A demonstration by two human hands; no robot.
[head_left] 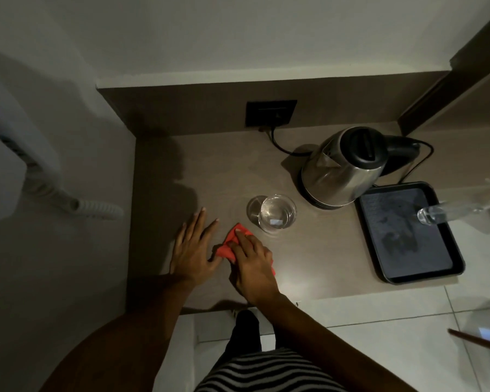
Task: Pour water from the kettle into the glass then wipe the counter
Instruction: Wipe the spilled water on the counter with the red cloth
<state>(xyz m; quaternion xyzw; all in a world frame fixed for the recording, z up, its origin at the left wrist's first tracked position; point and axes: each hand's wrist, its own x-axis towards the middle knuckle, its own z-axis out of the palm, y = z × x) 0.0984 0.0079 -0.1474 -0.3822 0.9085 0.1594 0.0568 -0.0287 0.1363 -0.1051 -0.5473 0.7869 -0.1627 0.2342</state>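
Note:
A steel kettle (341, 168) with a black lid and handle stands upright on its base at the back right of the brown counter (323, 258). A clear glass (277, 212) holding water stands in front of it, near the counter's middle. Just left of and below the glass, my right hand (252, 267) presses on a red cloth (225, 248) lying on the counter, fingers curled over it. My left hand (191, 247) lies flat on the counter beside the cloth, fingers spread, its thumb touching the cloth's edge.
A black tray (456, 267) sits at the counter's right end with a clear plastic bottle (436, 215) over it. The kettle's cord (280, 145) runs to a black wall socket (270, 113). Walls close the left and back. A tiled floor lies below the front edge.

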